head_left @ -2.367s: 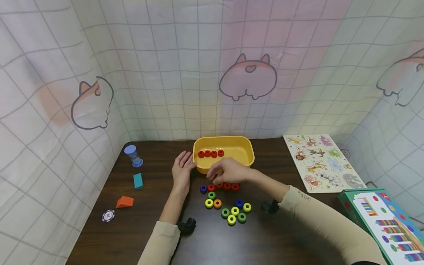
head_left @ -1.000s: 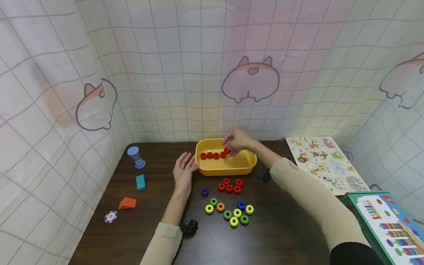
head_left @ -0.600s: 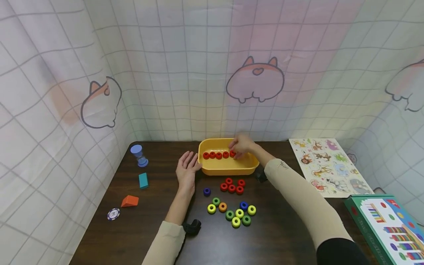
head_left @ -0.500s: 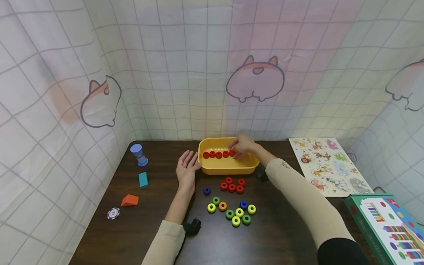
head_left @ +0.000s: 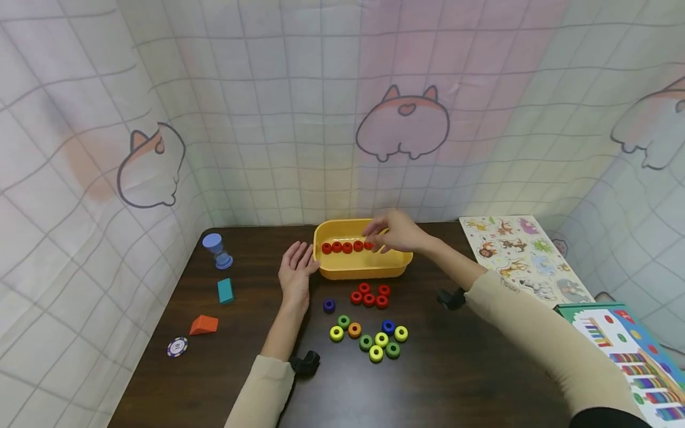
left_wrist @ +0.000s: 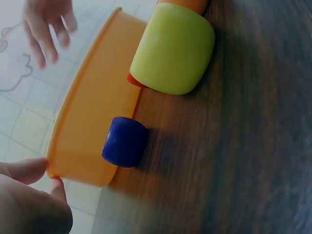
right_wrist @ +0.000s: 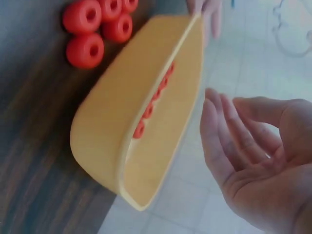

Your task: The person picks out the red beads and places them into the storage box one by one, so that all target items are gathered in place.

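Observation:
A yellow plastic tray stands near the table's back edge, with a straight row of several red ring beads inside. My left hand touches the tray's left end, fingers extended; the left wrist view has its thumb against the rim. Over the tray's right half hovers my right hand, fingers loosely bent and holding nothing; in the head view it partly covers the row's right end. Several more red beads lie in a cluster in front of the tray.
Nearer me lie a dark blue bead and a mix of green, yellow, orange and blue beads. At left are an hourglass, teal block, orange wedge and poker chip. Right: animal board, game box.
My right hand brought a red bead from the front cluster into the tray, set it at the row's right end and let go, then lifted slightly. My left hand stayed at the tray's end.

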Tool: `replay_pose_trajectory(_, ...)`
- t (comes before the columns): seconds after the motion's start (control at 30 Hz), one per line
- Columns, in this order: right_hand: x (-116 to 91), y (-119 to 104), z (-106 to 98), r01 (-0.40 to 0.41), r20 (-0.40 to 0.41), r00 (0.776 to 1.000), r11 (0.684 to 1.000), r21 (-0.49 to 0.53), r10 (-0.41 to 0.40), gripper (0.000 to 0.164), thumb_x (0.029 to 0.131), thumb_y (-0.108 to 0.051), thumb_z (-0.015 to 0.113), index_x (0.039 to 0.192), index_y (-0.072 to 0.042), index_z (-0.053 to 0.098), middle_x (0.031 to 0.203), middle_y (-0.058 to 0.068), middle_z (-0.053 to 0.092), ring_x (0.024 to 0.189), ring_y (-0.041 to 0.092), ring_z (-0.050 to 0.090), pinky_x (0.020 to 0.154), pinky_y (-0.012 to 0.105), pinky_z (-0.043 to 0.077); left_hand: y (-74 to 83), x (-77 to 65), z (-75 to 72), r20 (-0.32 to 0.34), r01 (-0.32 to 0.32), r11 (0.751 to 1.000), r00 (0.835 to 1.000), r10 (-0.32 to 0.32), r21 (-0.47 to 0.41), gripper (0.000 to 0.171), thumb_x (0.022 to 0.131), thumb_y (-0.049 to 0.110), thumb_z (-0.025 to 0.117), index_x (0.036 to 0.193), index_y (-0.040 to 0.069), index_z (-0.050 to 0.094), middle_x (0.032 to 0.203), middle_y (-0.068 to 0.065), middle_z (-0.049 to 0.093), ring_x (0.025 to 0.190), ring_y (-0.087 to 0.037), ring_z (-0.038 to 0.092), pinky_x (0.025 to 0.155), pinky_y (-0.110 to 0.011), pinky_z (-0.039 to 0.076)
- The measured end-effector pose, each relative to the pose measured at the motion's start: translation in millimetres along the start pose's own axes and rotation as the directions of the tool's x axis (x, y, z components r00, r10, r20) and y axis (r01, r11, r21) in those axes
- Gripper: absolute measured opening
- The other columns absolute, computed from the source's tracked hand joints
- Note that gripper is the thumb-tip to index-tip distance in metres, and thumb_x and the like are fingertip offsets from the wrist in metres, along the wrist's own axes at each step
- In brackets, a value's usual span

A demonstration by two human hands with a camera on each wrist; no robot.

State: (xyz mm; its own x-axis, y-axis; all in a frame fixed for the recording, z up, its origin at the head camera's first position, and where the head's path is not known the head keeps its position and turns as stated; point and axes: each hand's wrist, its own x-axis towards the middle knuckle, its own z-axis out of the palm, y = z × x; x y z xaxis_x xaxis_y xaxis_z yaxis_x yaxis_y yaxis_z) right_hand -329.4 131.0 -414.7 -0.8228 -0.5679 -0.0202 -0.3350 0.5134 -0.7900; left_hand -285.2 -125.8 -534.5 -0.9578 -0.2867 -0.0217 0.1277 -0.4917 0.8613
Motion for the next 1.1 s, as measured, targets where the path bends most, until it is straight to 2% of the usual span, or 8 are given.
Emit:
replay_pose_trajectory(0.07,-14,-6,5,0.027,0.036,0.999,1.000,-0.004,-0.026,0.016,0.094,-0.008,0.064,0.109,-0.006,0.070,0.097,0.009,0.073,0.076,0.024,0.073,0.063,0.035,0.061,0.0,-0.6,-1.3,0.003,0.002,1.000,1.000,-0.002,-0.005,0.070,0.081,-0.023,0.061,0.139,0.012,0.046,0.141,-0.011,0.049,0.127,-0.022,0.054,0.103,-0.033,0.046)
replay_pose_trajectory(0.23,-41,-3,24,0.011,0.145,0.989,1.000,-0.028,-0.007,0.015,0.092,-0.006,0.065,0.105,-0.011,0.072,0.097,0.009,0.073,0.074,0.028,0.072,0.064,0.041,0.061,0.7,-1.9,-2.0,0.005,0.000,1.000,1.000,0.000,0.001,0.069,0.082,-0.023,0.061,0.139,0.012,0.046,0.144,-0.014,0.046,0.129,-0.023,0.053,0.105,-0.033,0.045)
replay_pose_trajectory(0.37,-56,12,40,0.011,0.191,0.981,0.991,-0.137,0.015,0.020,0.088,-0.004,0.069,0.107,-0.010,0.072,0.099,0.007,0.073,0.072,0.021,0.070,0.061,0.035,0.060,0.7,-1.9,-2.2,0.012,0.001,1.000,1.000,-0.001,0.011,0.068,0.082,-0.022,0.060,0.140,0.012,0.046,0.147,-0.018,0.043,0.129,-0.024,0.052,0.100,-0.027,0.049)
replay_pose_trajectory(0.5,-66,29,54,0.028,0.195,0.981,0.979,-0.204,0.012,0.023,0.086,-0.003,0.070,0.107,-0.011,0.072,0.100,0.005,0.072,0.067,0.015,0.068,0.055,0.027,0.057,-0.1,-1.2,-2.3,0.010,0.007,1.000,1.000,-0.007,0.014,0.069,0.081,-0.022,0.062,0.140,0.011,0.045,0.147,-0.018,0.042,0.129,-0.024,0.053,0.100,-0.028,0.049)
replay_pose_trajectory(0.7,-69,42,63,0.001,0.158,0.987,0.991,-0.131,0.019,0.024,0.086,0.003,0.065,0.106,-0.010,0.072,0.099,0.007,0.071,0.064,0.019,0.069,0.054,0.027,0.058,0.5,-1.1,-0.4,0.006,0.010,1.000,1.000,-0.010,0.008,0.071,0.081,-0.023,0.061,0.141,0.010,0.043,0.148,-0.020,0.040,0.131,-0.027,0.051,0.103,-0.033,0.046)
replay_pose_trajectory(0.87,-65,47,65,-0.014,0.120,0.992,0.994,-0.107,0.027,0.026,0.083,0.003,0.069,0.106,-0.010,0.073,0.100,0.007,0.072,0.065,0.021,0.069,0.055,0.029,0.058,1.0,-0.7,0.2,0.013,-0.001,1.000,1.000,0.001,-0.003,0.070,0.081,-0.023,0.061,0.141,0.010,0.044,0.148,-0.021,0.040,0.130,-0.026,0.052,0.105,-0.036,0.044)
replay_pose_trajectory(1.1,-61,50,71,-0.062,0.147,0.987,0.998,-0.027,0.065,0.021,0.086,0.004,0.067,0.104,-0.007,0.073,0.093,0.010,0.072,0.067,0.025,0.071,0.058,0.038,0.061,1.4,-0.5,-0.5,0.001,0.014,1.000,1.000,-0.014,0.010,0.069,0.082,-0.021,0.062,0.139,0.013,0.046,0.146,-0.017,0.044,0.130,-0.025,0.052,0.103,-0.032,0.047)
